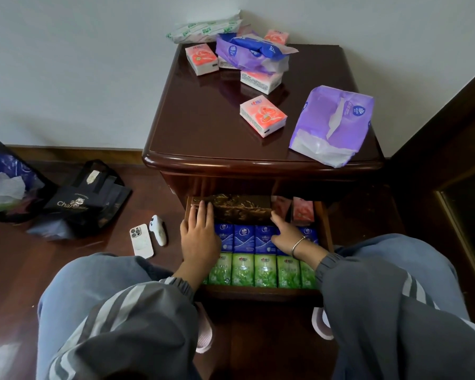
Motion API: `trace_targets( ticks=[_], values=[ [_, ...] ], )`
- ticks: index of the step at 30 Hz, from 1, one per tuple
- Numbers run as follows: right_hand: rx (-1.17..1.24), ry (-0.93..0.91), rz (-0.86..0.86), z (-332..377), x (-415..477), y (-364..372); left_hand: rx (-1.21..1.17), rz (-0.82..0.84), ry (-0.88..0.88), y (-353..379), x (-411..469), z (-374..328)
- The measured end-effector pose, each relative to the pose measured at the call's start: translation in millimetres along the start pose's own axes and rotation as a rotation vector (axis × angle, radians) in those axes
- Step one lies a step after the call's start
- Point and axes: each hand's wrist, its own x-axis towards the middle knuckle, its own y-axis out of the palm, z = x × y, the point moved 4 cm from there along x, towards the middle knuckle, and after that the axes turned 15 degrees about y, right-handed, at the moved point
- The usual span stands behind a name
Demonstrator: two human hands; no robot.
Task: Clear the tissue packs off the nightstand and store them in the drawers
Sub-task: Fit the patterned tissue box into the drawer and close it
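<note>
Tissue packs (263, 116) lie on the nightstand (203, 127), up beyond both grips. My left grip (199, 237) and right grip (285, 233) rest flat, empty, in the drawer (325, 223); right is nearer.

The dark wooden nightstand (203, 127) carries several tissue packs on its glossy top. A large purple pack (332, 127) lies at the right front corner, slightly over the edge. Beside it, toward the middle, is a small pink pack (263, 116). At the back lie another purple pack (254, 52), more pink packs (202, 58) and a white-green pack (203, 30) against the wall. On the wooden floor (19, 256) left of the nightstand lie a white phone (141, 241), a white controller (158, 229) and a black bag (85, 201).
</note>
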Motion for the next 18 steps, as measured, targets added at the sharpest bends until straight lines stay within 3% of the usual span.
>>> trace_targets(
  ticks=[4,10,15,18],
  values=[
    [0.008,-0.051,-0.062,-2,-2,-4,0.033,0.065,0.052,8,-1,6],
    [-0.303,-0.148,-0.41,1,-11,-29,0.048,0.05,0.103,12,-2,9],
    [-0.466,-0.212,-0.338,-19,-16,-17,0.037,0.113,0.123,17,-15,14],
    [-0.423,-0.251,-0.356,-30,-23,-14,-0.071,-0.017,0.104,14,-25,17]
  ],
)
